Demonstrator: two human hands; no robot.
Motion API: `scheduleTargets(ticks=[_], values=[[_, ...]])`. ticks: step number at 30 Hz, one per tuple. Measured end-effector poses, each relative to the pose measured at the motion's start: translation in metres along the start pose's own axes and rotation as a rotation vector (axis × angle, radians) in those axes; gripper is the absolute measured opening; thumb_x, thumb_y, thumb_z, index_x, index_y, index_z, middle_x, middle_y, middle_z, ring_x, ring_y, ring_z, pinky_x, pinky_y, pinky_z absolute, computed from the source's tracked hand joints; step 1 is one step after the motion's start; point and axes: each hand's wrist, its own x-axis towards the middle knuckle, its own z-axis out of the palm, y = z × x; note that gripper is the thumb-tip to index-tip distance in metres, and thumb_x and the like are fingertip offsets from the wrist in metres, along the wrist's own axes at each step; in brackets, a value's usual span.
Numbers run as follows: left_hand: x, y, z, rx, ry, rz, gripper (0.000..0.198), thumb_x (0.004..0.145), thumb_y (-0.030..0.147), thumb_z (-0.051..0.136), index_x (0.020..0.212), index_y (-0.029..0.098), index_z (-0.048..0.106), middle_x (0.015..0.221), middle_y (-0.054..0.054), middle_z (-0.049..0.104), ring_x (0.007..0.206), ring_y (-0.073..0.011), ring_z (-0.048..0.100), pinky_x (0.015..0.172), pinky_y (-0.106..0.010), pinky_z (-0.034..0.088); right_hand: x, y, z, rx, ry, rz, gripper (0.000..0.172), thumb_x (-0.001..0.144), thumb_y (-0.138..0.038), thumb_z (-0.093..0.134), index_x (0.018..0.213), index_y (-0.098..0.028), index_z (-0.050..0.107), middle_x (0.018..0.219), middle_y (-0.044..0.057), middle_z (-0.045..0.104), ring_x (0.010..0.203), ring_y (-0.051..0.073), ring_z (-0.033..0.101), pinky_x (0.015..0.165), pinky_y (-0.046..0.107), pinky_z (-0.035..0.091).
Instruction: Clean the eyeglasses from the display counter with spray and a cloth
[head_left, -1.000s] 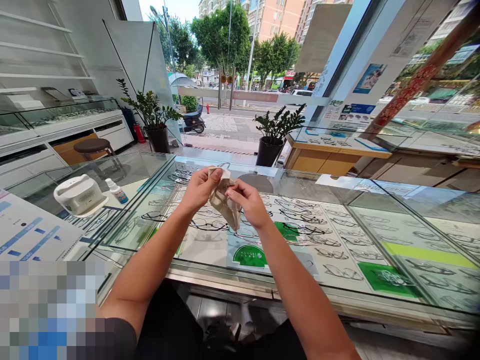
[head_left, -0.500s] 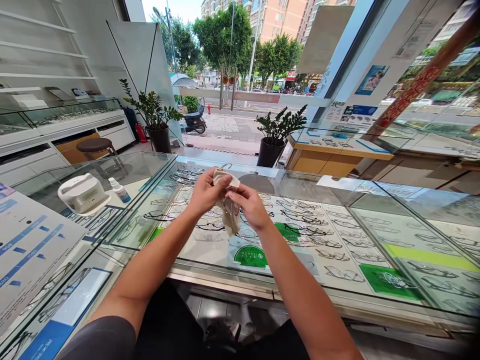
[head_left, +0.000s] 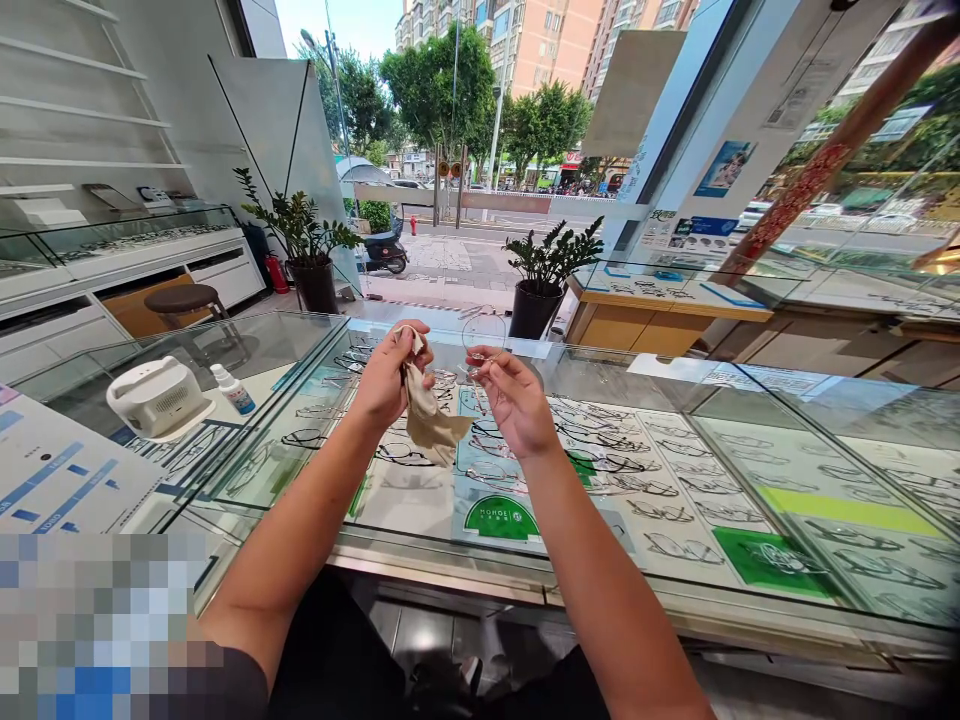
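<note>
My left hand (head_left: 390, 375) is closed round a beige cleaning cloth (head_left: 435, 425), whose loose end hangs down over the glass counter. A short distance to the right, my right hand (head_left: 514, 400) pinches a pair of thin-rimmed eyeglasses (head_left: 484, 330) between thumb and fingers. One round lens stands up above the fingertips; the rest of the frame is partly hidden by the hand and hard to make out. Cloth and eyeglasses are apart, both held above the display case (head_left: 427, 510).
Rows of spectacle frames (head_left: 660, 490) lie under the glass. On the left of the counter stand a white device (head_left: 159, 395), a spray bottle (head_left: 234, 388) and a printed price sheet (head_left: 60, 460). Potted plants (head_left: 540, 295) and a stool (head_left: 187, 300) stand beyond.
My hands have moved apart. The eyeglasses have come away from the cloth in my right hand, while the cloth stays in my left and hangs more loosely.
</note>
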Motion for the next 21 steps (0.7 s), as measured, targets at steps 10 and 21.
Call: scheduleTargets(ticks=[10, 21], values=[[-0.008, -0.005, -0.010, 1.072, -0.179, 0.899, 0.079, 0.089, 0.051, 0.083, 0.159, 0.029, 0.052, 0.152, -0.014, 0.063, 0.134, -0.0306, 0.062, 0.103, -0.045, 0.056, 0.003, -0.011, -0.010, -0.168, -0.090, -0.024, 0.012, 0.091, -0.034, 0.075, 0.082, -0.026, 0.076, 0.089, 0.002, 0.075, 0.096, 0.022, 0.068, 0.100, 0.040, 0.052], [-0.003, -0.006, -0.016, 1.143, -0.195, 0.784, 0.072, 0.076, 0.064, 0.093, 0.136, 0.029, 0.076, 0.128, -0.013, 0.080, 0.110, -0.0300, 0.073, 0.101, -0.043, 0.054, 0.003, -0.020, -0.017, -0.357, -0.196, -0.021, 0.017, 0.089, -0.033, 0.072, 0.076, -0.023, 0.075, 0.079, 0.002, 0.073, 0.083, 0.022, 0.066, 0.086, 0.039, 0.050]])
